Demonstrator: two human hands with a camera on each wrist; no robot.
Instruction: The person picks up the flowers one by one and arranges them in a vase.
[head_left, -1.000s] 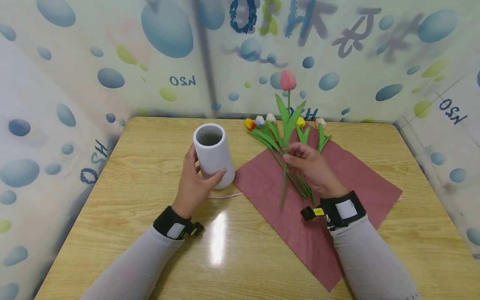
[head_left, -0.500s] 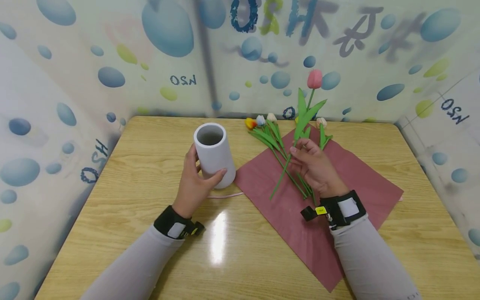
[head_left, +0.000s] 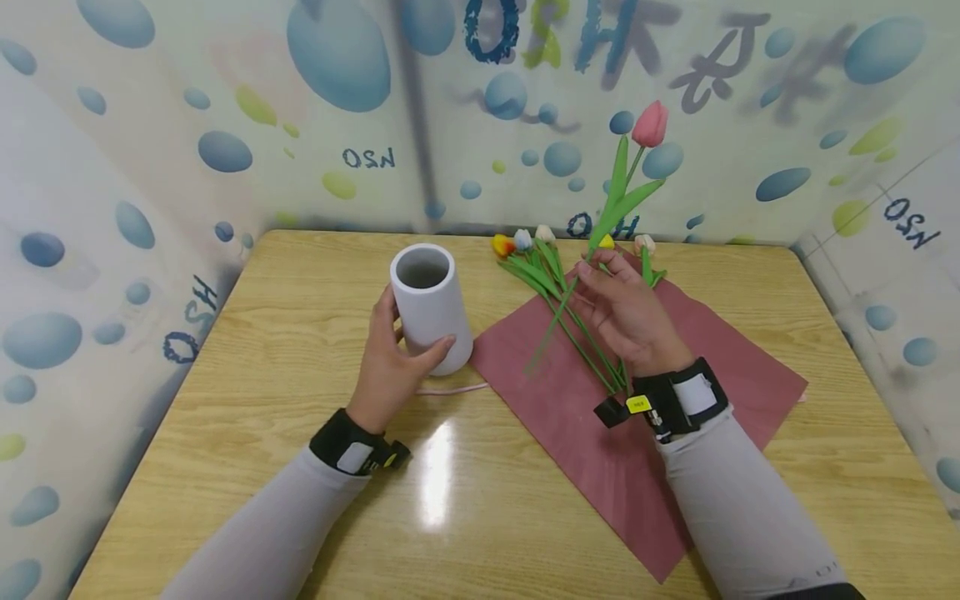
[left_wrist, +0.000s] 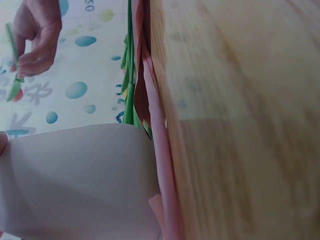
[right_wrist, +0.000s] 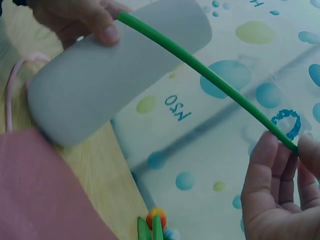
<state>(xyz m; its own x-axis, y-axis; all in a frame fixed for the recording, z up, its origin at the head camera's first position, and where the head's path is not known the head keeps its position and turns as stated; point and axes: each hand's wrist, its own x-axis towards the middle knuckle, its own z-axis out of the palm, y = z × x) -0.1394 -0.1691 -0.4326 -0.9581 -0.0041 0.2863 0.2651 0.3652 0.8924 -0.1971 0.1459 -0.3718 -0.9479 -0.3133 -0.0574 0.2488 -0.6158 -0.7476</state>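
Note:
A white vase (head_left: 438, 321), its round mouth showing, stands on the table at left of centre. My left hand (head_left: 386, 367) grips its side, the thumb across the front. Above the paper, my right hand (head_left: 633, 312) pinches the green stem of a pink tulip (head_left: 650, 125) between thumb and fingers. The bloom is raised and leans right, and the bare stem end (right_wrist: 165, 42) points down left toward the vase. Behind that hand, several more tulips (head_left: 543, 271) in orange, blue, white and yellow lie on the paper, partly hidden.
Dark pink wrapping paper (head_left: 660, 517) covers the table's right half, one corner near the vase. A thin pink ribbon (left_wrist: 161, 145) lies by the vase's base. A patterned wall (head_left: 247, 100) borders the back of the wooden table (head_left: 300, 292).
The right hand has lifted the pink tulip, carrying its bloom right and up, while the stem end has swung left toward the vase. The left hand and vase stay put.

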